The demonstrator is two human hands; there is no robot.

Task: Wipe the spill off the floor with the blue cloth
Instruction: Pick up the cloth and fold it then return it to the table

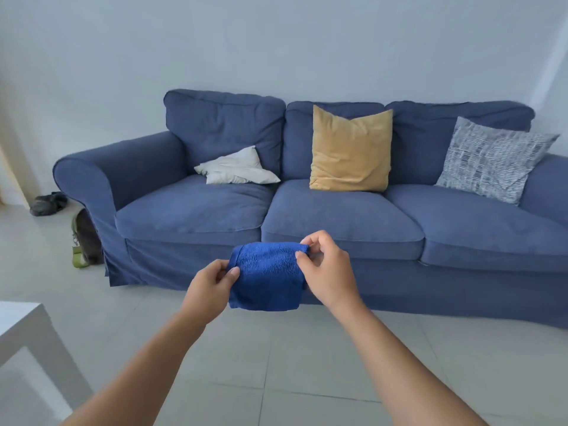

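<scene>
A folded blue cloth (267, 276) hangs in the air in front of me, held between both hands. My left hand (212, 287) pinches its left edge between thumb and fingers. My right hand (325, 269) pinches its upper right corner. The cloth is above the pale tiled floor (276, 364). No spill shows on the tiles in view.
A blue three-seat sofa (338, 222) stands against the wall with a white (236, 170), a yellow (350, 152) and a patterned (491, 161) cushion. A bag (84, 241) leans at its left end, dark shoes (47, 204) beyond. A white table corner (27, 330) is at lower left.
</scene>
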